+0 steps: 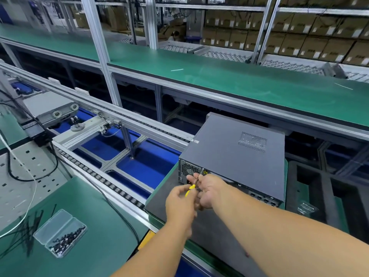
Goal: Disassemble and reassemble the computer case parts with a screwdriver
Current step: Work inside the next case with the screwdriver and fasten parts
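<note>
Grey case (237,154) lying on a dark mat (169,202), at three o'clock from frame centre. Right hand (207,191) pinching the shaft of a screwdriver (196,181), tip at the case's rear corner. Left hand (179,202) gripping the yellow handle. Open clear box (60,232) of screws at seven o'clock.

Even overhead light is brightening the scene, casting only faint shadows; the wide lens is bending the edges, and the distant stacked cartons (299,35) are looking soft.
</note>
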Demonstrator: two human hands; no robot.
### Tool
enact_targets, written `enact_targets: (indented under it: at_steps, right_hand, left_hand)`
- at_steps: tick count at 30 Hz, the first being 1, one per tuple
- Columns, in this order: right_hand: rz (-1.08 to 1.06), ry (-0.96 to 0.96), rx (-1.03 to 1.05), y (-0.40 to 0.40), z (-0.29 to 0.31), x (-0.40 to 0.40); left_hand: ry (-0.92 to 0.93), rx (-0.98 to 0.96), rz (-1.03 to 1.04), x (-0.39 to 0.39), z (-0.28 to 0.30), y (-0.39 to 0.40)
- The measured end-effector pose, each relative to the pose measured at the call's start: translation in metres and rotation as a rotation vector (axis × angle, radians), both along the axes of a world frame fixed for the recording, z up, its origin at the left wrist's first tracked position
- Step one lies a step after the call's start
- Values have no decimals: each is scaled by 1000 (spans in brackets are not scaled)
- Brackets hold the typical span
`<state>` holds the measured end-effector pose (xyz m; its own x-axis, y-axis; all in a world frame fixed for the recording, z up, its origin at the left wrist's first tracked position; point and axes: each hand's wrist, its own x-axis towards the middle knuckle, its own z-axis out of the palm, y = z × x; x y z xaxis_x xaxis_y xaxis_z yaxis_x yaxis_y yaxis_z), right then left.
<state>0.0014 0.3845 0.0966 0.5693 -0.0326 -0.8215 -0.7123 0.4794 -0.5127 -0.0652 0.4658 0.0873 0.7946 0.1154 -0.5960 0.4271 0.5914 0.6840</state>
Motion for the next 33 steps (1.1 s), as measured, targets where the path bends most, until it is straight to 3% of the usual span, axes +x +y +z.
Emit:
enact_targets:
  at_steps: [2,4,6,7,11,13,15,16,17,20,21,23,25,26,27,29,30,31,33]
  right_hand:
    - [-21,2,20,-1,-2,1]
    - [-14,-3,23,-3,-4,3]
    - [17,-6,24,-5,-4,2]
    - [29,-8,27,-6,-3,1]
    - [32,-78,3,-15,0,-1]
    - [116,-125,-134,-24,5,-6]
    - [261,-178,-313,-36,11,-13]
    - [307,-242,-413,-43,15,-15]
    - [323,-338,-556,-52,17,-16]
    - [432,-678,-1193,-88,23,-11]
    - [531,-748,-1386,-100,25,-7]
    - [786,-735,-1623,-127,19,2]
    - [1025,-569,-1682,-147,7,8]
    - [1103,-511,-1677,-154,-1,9]
    - [1138,-499,-1677,-159,-9,8]
    - [1131,-520,-1705,-162,-20,7]
    - [1119,-529,-1717,-162,-21,8]
    - [1112,-533,-1722,-161,-22,8]
    - [1097,-540,-1734,-161,-23,9]
  left_hand:
    - [121,-313,-55,1,-1,0]
    - [137,-317,-15,8,-3,2]
    - [62,-65,-2,11,-4,0]
    - [27,-65,13,9,-2,-1]
    - [125,-506,-61,8,3,-4]
    - [81,-204,-139,13,6,-4]
    - [-40,517,-186,16,-3,-2]
    - [-112,673,-178,14,-2,-2]
    - [-166,707,-159,15,-4,-5]
    - [-110,321,-147,14,-13,0]
    - [2,134,-142,18,-15,2]
    - [237,-430,-139,18,-10,6]
    - [255,-484,-176,19,-10,5]
    - [188,-340,-213,20,-11,5]
    - [77,2,-264,20,-13,6]
    - [-172,926,-396,18,-19,6]
    - [-273,1239,-412,19,-24,7]
    - [-313,1386,-408,20,-26,7]
    - [-319,1193,-378,16,-26,6]
